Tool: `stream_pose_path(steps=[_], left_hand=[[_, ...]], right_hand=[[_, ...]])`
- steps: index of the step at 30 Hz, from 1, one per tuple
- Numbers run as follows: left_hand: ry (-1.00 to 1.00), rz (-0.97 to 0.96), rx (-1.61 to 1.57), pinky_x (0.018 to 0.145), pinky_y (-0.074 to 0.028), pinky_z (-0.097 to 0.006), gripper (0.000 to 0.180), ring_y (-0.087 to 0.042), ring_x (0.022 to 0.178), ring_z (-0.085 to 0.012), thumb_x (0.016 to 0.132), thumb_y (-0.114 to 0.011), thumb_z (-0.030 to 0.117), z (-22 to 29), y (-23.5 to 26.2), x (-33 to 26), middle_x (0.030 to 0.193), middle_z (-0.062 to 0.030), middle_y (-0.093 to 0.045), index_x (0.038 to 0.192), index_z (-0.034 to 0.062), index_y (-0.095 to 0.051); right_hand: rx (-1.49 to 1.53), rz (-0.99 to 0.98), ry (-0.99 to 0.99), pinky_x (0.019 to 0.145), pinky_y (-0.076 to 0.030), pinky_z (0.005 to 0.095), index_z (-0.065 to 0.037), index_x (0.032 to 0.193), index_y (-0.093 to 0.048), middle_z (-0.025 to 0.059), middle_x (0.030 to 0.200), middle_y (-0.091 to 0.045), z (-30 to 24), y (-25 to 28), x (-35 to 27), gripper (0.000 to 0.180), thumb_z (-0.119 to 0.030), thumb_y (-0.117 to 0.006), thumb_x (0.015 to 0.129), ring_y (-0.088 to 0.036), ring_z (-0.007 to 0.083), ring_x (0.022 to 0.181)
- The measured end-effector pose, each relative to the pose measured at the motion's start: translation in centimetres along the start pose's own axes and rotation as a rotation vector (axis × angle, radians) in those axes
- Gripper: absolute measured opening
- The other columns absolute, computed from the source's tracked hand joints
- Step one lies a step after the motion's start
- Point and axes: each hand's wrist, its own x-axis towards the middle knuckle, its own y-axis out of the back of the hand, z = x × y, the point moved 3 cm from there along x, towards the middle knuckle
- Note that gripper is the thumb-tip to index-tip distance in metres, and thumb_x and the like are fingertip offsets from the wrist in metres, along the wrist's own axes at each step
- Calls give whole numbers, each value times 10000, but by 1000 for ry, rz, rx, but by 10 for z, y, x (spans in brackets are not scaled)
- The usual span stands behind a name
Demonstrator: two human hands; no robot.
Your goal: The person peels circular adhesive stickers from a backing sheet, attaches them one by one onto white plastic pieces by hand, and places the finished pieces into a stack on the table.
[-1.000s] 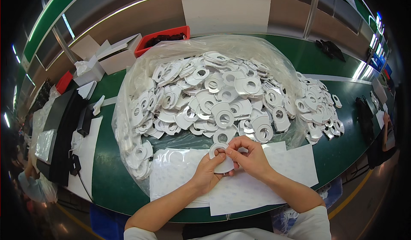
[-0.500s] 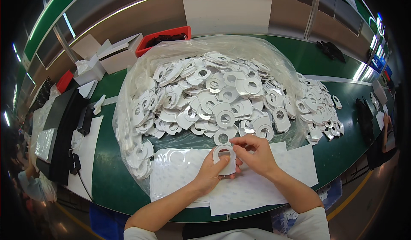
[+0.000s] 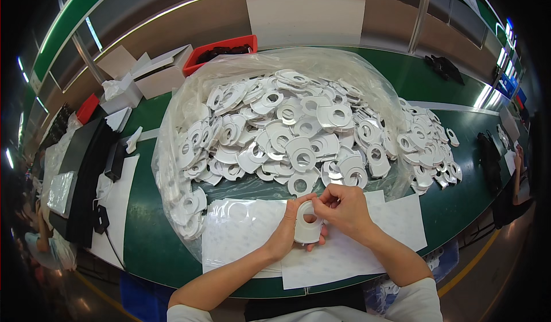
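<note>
My left hand (image 3: pixel 287 230) is closed around a white plastic part with a round hole (image 3: pixel 309 231), its thumb along the left edge and fingertips showing below on the right. The part is tilted up over the white sheets (image 3: pixel 344 262). My right hand (image 3: pixel 343 208) pinches at the part's upper right edge, thumb and forefinger together; anything thin between those fingertips is too small to make out. Just beyond my hands, a heap of similar white parts (image 3: pixel 304 130) lies in a clear plastic bag (image 3: pixel 178 112).
More white parts (image 3: pixel 427 141) are piled right of the bag on the green table (image 3: pixel 149 224). A red bin (image 3: pixel 221 52) with dark items and white boxes (image 3: pixel 163 72) stand at the back left. A black device (image 3: pixel 86 167) sits left. At far right is another person's arm (image 3: pixel 519 175).
The held part has turned in my left hand and moved slightly down and right. My left thumb has shifted from across the hole to its edge.
</note>
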Motion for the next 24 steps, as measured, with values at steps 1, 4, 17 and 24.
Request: stream_pose_path(steps=[1,4,17,24], left_hand=[[4,-5,29,553,-466,-270,776,-610,776,-185,880,-114,695,1,-1,0,935,-134,-570,1416,137,-172],[30,-29,-8,517,-452,-274,869,-615,750,-196,827,-72,760,4,0,1,915,-146,-575,1419,133,-176],[136,-56,59,428,-387,-261,945,-609,633,-222,783,-37,799,11,-5,-1,806,-160,-597,1392,111,-257],[175,-87,109,420,-387,-250,976,-617,630,-221,759,-33,818,11,-4,2,783,-148,-591,1386,104,-256]], right_hand=[[-96,27,45,455,-419,222,4,715,-636,43,594,-615,-2,0,0,163,-146,-683,761,-539,56,501],[-266,125,267,452,-419,236,-4,693,-633,48,579,-605,-5,-1,-2,200,-181,-709,749,-535,72,488],[-258,40,153,437,-407,261,-26,608,-588,56,544,-578,-5,2,-3,299,-259,-766,669,-542,134,466],[-478,7,336,452,-400,311,-56,607,-550,40,536,-537,-23,8,-9,439,-427,-785,616,-535,184,487]])
